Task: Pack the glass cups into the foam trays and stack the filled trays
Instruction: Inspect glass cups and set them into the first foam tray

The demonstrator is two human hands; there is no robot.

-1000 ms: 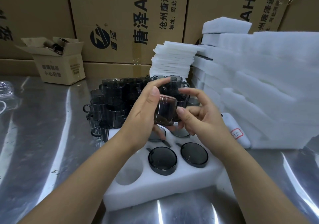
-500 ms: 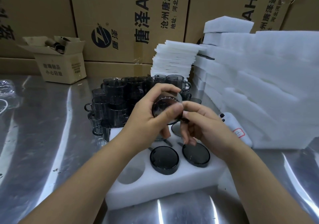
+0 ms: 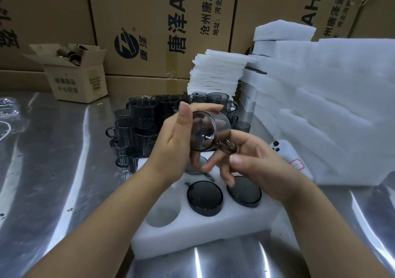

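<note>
Since half a second ago the right hand's thumb has been taken off the glass cup (image 3: 210, 131), and the cup's round base has been turned more fully toward the camera. The cup is held above the foam tray (image 3: 213, 230), tilted on its side, by the left hand (image 3: 171, 149): the thumb is laid along its near left side and the fingers are curled over the far side. The right hand (image 3: 256, 166) is kept just below and to the right, its fingers loosely curled and pointed down at the tray, closed around nothing. The cup's handle lies just above the right thumb; whether it is touched cannot be told.

Two dark cups (image 3: 204, 195) are seated upside down in the tray's near holes, and one empty hole (image 3: 162, 213) is seen to their left.

The tray is set on a scuffed, reflective steel table (image 3: 53, 170). Behind it a cluster of loose cups (image 3: 145, 123) is gathered. A stack of thin foam sheets (image 3: 218, 72) and a tall pile of foam trays (image 3: 331, 106) are placed at the right, with a white device (image 3: 288, 155) against the pile. The back is walled by large printed cartons (image 3: 149, 31), and a small open box (image 3: 77, 74) is set before them.
</note>
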